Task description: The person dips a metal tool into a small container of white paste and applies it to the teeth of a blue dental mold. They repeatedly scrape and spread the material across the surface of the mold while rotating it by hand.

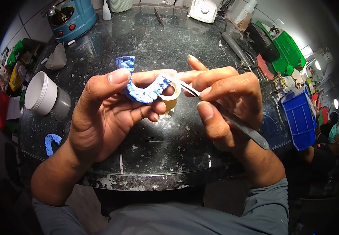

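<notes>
A blue dental arch model with a row of teeth is held up over the bench by my left hand. The thumb presses near its upper end, with the fingers behind and beneath it. My right hand pinches a slim dark metal tool between thumb and fingers. Its narrow bright tip meets the right end of the arch; the flat rounded handle end points down to the right. Behind the model, partly hidden, stands a small yellowish round container with a pale rim.
Another blue arch piece lies at the left on the dark worn bench. Nearby is a white tub. A teal machine stands back left, a white device at the back. Blue and green bins line the right.
</notes>
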Demonstrator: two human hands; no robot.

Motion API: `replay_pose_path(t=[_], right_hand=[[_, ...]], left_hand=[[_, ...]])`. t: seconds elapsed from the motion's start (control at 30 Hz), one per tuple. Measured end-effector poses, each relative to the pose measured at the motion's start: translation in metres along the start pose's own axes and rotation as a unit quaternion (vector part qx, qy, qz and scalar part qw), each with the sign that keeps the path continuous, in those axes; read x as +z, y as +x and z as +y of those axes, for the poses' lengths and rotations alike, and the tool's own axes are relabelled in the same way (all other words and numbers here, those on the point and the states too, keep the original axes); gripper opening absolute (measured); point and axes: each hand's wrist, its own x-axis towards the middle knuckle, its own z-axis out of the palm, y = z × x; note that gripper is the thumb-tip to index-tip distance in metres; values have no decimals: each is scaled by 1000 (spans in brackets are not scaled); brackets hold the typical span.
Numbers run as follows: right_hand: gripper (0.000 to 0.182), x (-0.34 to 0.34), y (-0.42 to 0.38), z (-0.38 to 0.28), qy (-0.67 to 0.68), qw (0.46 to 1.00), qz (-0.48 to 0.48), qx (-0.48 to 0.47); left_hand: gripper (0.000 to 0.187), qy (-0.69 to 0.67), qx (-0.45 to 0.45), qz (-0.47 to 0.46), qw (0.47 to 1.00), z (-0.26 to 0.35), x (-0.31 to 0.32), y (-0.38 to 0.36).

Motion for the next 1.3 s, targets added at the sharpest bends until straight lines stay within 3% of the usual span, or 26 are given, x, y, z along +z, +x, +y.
replay_pose_path(t=[0.1,0.17,0.7,0.93,1.3], right_hand=[[28,-3,1,1,-20,1000,-3,-11],[22,-11,3,-1,-34,995,-90,-2],[20,-7,0,-5,-11,997,-69,30],[19,-7,1,-4,1,998,-61,35],[19,-8,2,-7,15,997,-60,41]], left_hand=[[82,-6,-5,5,1000,1,2,0],[80,-31,-18,-13,999,2,2,0],[81,-85,-39,3,996,1,0,0],[90,48,42,5,998,-2,5,-2],[90,79,31,-7,996,-1,3,-2]])
